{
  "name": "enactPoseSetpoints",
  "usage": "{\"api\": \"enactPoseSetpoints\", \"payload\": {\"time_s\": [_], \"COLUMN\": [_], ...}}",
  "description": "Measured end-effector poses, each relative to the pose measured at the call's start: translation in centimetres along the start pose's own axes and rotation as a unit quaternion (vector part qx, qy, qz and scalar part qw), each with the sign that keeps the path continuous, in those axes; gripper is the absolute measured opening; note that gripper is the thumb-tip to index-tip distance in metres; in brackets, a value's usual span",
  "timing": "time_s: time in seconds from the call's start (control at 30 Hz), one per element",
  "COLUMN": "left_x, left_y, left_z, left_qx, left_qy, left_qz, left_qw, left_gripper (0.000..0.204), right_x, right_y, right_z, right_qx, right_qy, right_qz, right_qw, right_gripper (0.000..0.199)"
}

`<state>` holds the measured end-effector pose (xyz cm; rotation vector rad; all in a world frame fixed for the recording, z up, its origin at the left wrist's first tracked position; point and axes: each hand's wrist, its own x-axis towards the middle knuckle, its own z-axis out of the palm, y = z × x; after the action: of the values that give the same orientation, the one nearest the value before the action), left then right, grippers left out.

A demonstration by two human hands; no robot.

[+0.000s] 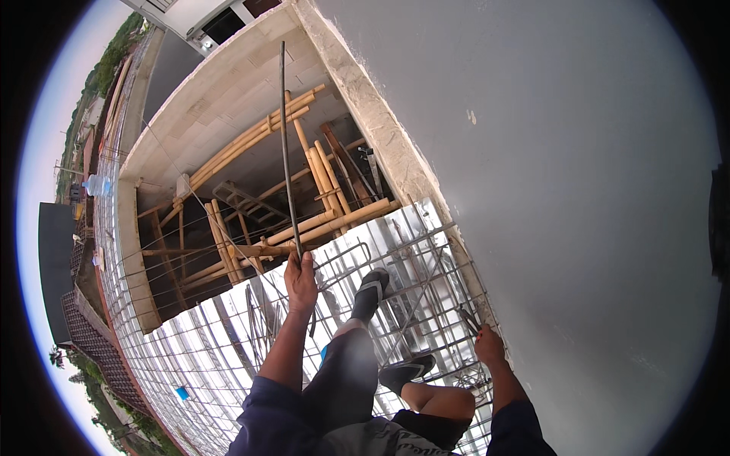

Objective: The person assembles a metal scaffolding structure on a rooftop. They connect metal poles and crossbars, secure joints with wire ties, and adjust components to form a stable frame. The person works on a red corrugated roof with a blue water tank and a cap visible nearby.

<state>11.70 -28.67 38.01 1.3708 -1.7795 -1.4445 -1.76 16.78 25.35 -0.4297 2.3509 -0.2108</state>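
Both full: left hand (301, 283) clasps long bar (284, 137), extending ahead; right hand (489, 344) grips pincer-like tool (468, 318), mesh (414, 245) below; best keep bar steady.

Near the middle of the frame, the left hand (301, 285) grips a long dark rod (286, 137) that runs up toward the top. At lower right, the right hand (490, 345) holds a small dark tool (too small to identify) over the steel bar grid (205, 338) on shiny sheeting. Bamboo poles (251, 146) cross the opening at upper left; a grey wall (578, 190) fills the right.
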Motion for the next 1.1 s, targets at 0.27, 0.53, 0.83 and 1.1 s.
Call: {"api": "enactPoseSetpoints", "payload": {"time_s": [0.27,0.53,0.83,1.1], "left_x": [-6.4,-9.3,-7.8,-7.2], "left_y": [12.6,25.2,45.6,57.0], "left_z": [-6.7,-10.6,-9.1,-4.7], "left_qx": [0.048,-0.026,0.005,-0.14], "left_qy": [0.057,0.101,-0.062,-0.36], "left_qz": [0.007,0.044,0.209,0.274], "left_qw": [0.997,0.994,0.976,0.881], "left_gripper": [0.032,0.042,0.036,0.033], "right_x": [-16.5,-31.5,-45.1,-57.1], "right_y": [-5.0,-11.7,-13.3,-17.5], "right_z": [-10.4,-22.8,-23.9,-10.3], "right_qx": [0.046,0.166,0.271,0.449], "right_qy": [-0.095,-0.104,0.009,0.082], "right_qz": [0.0,-0.018,0.08,0.434], "right_qw": [0.994,0.981,0.959,0.777], "right_gripper": [0.024,0.027,0.025,0.031]}}
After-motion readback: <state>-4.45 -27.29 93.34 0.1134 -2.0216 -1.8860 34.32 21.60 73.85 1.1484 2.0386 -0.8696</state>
